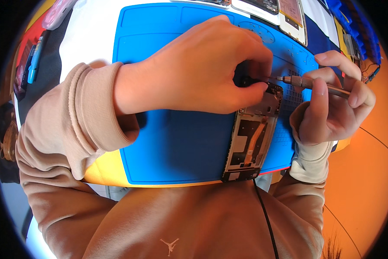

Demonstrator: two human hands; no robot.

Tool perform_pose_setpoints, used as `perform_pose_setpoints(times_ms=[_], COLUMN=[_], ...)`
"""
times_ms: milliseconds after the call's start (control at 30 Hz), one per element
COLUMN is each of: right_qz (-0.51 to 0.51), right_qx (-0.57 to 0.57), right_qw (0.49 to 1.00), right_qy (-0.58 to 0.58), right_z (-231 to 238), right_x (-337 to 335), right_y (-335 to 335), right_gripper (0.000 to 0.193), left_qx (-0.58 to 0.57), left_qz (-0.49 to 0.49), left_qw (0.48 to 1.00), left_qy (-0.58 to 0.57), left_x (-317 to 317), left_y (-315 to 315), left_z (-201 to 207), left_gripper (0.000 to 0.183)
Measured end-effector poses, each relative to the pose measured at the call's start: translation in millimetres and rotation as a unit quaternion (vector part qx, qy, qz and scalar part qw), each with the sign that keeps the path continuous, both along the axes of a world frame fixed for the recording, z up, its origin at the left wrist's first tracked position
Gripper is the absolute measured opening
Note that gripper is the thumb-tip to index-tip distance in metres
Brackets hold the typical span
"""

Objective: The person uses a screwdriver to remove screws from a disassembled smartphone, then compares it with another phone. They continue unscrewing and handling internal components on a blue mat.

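Note:
An opened phone (260, 108) with its inner frame bare lies on the blue repair mat (181, 146), toward the mat's right side. An orange flex cable (253, 146) runs down inside it. Over the phone's top end, my left hand (202, 64) is closed in a pinch, thumb against fingers. A small dark part shows beside the fingertips; what they grip is too hidden to name. My right hand (334, 103) holds a metal screwdriver (308, 82) almost level between thumb and fingers. Its thin tip points left, close to my left fingertips at the phone's top edge.
Several small screws lie in the mat's round recess (258, 32) and upper right corner. Other opened phone parts (292, 21) rest beyond the mat. Blue bins (353, 30) stand at the far right, and a blue pen (36, 60) lies at the left.

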State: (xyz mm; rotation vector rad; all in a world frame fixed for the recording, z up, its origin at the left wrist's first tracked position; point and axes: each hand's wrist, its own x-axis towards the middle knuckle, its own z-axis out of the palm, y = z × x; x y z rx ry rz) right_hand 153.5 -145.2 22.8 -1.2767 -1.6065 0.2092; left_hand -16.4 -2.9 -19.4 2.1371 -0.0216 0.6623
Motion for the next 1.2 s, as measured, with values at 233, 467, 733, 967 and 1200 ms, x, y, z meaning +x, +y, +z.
perform_pose_setpoints(times_ms=[233, 467, 733, 967, 1200], right_qz=[-0.043, 0.052, 0.032, 0.055, 0.053], right_qx=[0.116, -0.016, -0.014, -0.039, -0.029], right_qw=[0.986, 0.999, 0.999, 0.997, 0.994], right_qy=[0.112, 0.003, -0.032, -0.042, -0.088], right_z=[4.5, -10.7, -12.0, -9.4, -2.2], right_x=[2.7, -6.3, -9.4, -9.8, -10.4], right_y=[-1.1, -1.4, -1.1, -1.8, -4.6], right_gripper=[0.015, 0.020, 0.022, 0.022, 0.023], left_qx=[-0.172, -0.327, -0.303, -0.256, -0.245], left_qz=[0.003, -0.063, -0.023, -0.046, -0.036], left_qw=[0.983, 0.939, 0.952, 0.965, 0.967], left_qy=[0.072, 0.087, 0.028, -0.018, -0.053], left_x=[2.8, 0.9, -0.9, -3.1, -5.4], left_y=[1.6, 9.7, 3.1, 3.2, -0.8], left_z=[1.9, 7.6, 15.1, 14.2, 12.0], left_gripper=[0.008, 0.026, 0.022, 0.016, 0.017])
